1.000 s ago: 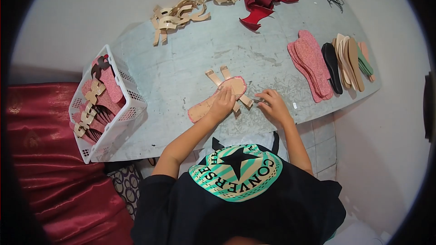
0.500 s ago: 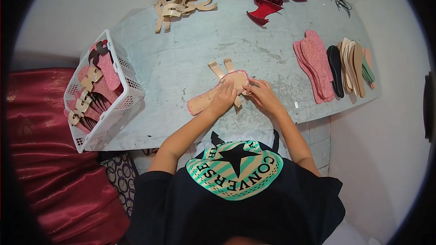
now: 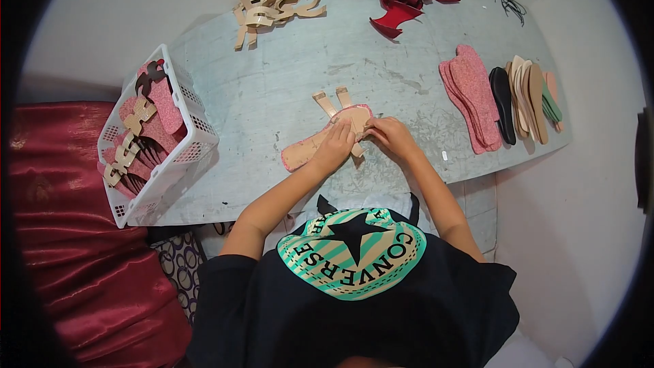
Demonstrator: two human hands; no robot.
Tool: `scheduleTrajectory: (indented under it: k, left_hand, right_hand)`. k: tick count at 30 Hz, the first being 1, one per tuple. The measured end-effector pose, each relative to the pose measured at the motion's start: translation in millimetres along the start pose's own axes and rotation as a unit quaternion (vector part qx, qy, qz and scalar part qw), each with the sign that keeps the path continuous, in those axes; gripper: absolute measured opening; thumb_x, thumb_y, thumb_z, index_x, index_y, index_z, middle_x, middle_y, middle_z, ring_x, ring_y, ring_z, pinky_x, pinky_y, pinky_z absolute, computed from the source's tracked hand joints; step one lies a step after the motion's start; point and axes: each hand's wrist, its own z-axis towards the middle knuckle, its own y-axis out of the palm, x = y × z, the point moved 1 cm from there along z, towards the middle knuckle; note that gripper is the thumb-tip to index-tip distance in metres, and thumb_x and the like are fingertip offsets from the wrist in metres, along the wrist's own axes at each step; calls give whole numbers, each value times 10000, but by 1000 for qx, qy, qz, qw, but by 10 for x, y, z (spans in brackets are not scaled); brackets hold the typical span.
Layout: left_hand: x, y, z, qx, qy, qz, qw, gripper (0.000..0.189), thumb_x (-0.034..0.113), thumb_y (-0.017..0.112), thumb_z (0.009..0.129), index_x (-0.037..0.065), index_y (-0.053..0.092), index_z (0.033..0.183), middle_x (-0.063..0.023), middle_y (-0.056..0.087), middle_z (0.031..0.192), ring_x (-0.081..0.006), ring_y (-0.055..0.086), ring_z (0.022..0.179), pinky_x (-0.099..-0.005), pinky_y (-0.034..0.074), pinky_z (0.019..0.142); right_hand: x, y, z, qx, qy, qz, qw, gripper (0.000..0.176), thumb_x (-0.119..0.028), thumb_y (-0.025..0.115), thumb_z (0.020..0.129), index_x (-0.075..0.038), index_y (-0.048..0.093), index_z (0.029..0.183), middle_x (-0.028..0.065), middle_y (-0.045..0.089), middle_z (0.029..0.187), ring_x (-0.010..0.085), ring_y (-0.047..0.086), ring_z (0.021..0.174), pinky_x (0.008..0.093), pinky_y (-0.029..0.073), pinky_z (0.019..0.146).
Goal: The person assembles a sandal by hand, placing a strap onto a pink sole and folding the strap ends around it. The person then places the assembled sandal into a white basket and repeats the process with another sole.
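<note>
A sandal sole [image 3: 297, 156] lies on the table with its tan side up and its pink speckled edge showing. Two cream strap ends [image 3: 325, 104] stick out past its far side, and another strap end [image 3: 357, 151] shows on the near side. My left hand [image 3: 334, 147] rests flat across the middle of the sole, fingers stretched out. At the sole's right edge, my right hand [image 3: 395, 138] has its thumb and fingers pinched on what appears to be a strap end; the fingertips partly hide it.
At left stands a white basket [image 3: 194, 123] of pink soles with straps. Cream straps [image 3: 279, 3] and dark red pieces [image 3: 402, 0] lie along the far edge. Pink soles [image 3: 473, 99], a black sole [image 3: 503, 105] and several tan soles [image 3: 535, 105] lie at right, below black cords [image 3: 511, 7].
My right hand has shifted slightly up along the sole's edge, and its fingers have drawn together into a tighter pinch. My left hand stays on the sole.
</note>
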Motion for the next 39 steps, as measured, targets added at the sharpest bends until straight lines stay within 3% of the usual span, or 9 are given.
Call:
scheduleTrajectory:
  k: [6, 8, 11, 14, 17, 21, 26, 33, 39]
  left_hand:
    - [-7, -6, -56, 3, -15, -73, 997, 278, 200, 549, 787, -44, 504, 912, -275, 468, 1230, -377, 472, 1143, -421, 377, 982]
    - [-40, -101, -80, -19, -16, -136, 990, 511, 391, 625, 744, -63, 506, 947, -286, 437, 1260, -389, 431, 1180, -424, 332, 1017]
    - [-114, -179, -112, -36, 3, -171, 985, 690, 479, 660, 704, -67, 476, 1084, -246, 392, 1325, -367, 397, 1223, -477, 266, 1045]
    - [-155, -175, -180, -46, -25, -181, 982, 716, 560, 633, 692, -16, 497, 1096, -181, 386, 1360, -337, 378, 1249, -559, 155, 1059]
    - [-185, -150, -190, -84, -50, -194, 976, 669, 515, 653, 700, 39, 493, 1142, -129, 353, 1397, -340, 341, 1277, -624, 69, 1044]
    - [-244, -165, -183, -100, -58, -223, 968, 636, 510, 661, 701, 64, 507, 1127, -122, 350, 1401, -333, 295, 1309, -640, 59, 1037]
    - [-247, -142, -181, -68, -62, -221, 971, 599, 513, 684, 682, 82, 537, 1072, -146, 274, 1445, -335, 171, 1363, -642, 57, 1033]
    - [-258, -150, -179, -69, -79, -212, 972, 601, 562, 640, 701, 109, 560, 1087, -159, 247, 1454, -364, 169, 1356, -633, 61, 1036]
    - [-267, -143, -188, -74, -66, -193, 976, 594, 558, 640, 702, 111, 557, 1083, -118, 251, 1462, -364, 158, 1360, -655, 66, 1022]
  right_hand:
    - [12, -26, -19, -13, 9, 11, 1000, 138, -164, 599, 795, -84, 600, 908, 79, 635, 803, 292, 590, 756, 377, 444, 700]
    - [14, -3, -3, 5, -28, -2, 1000, 139, -167, 608, 787, -82, 608, 897, 80, 634, 795, 297, 589, 725, 378, 448, 688]
    - [78, -7, 69, -14, -31, 23, 999, 160, -178, 642, 756, -73, 619, 874, 82, 632, 796, 289, 588, 714, 374, 446, 685]
    - [188, 55, 140, -42, 62, 139, 987, 188, -201, 684, 715, -58, 637, 828, 68, 627, 781, 253, 588, 715, 345, 425, 704]
    - [198, 101, 178, -9, 92, 112, 989, 204, -215, 712, 688, -44, 649, 780, 44, 616, 762, 214, 584, 697, 317, 385, 731]
    - [202, 226, 242, -11, 162, 152, 975, 190, -231, 726, 680, -63, 663, 742, 18, 606, 756, 187, 569, 716, 319, 330, 766]
    - [114, 238, 275, -5, 190, -7, 982, 168, -270, 739, 665, -122, 686, 723, 2, 615, 784, 172, 529, 840, 361, 266, 790]
    - [127, 316, 306, 7, 234, 15, 972, 187, -296, 753, 650, -131, 688, 710, -13, 612, 781, 180, 516, 871, 367, 258, 794]
    - [17, 233, 530, -19, 336, -128, 933, 593, -322, 830, 528, -157, 556, 1027, 49, 494, 1077, 276, 423, 1043, 397, 288, 819]
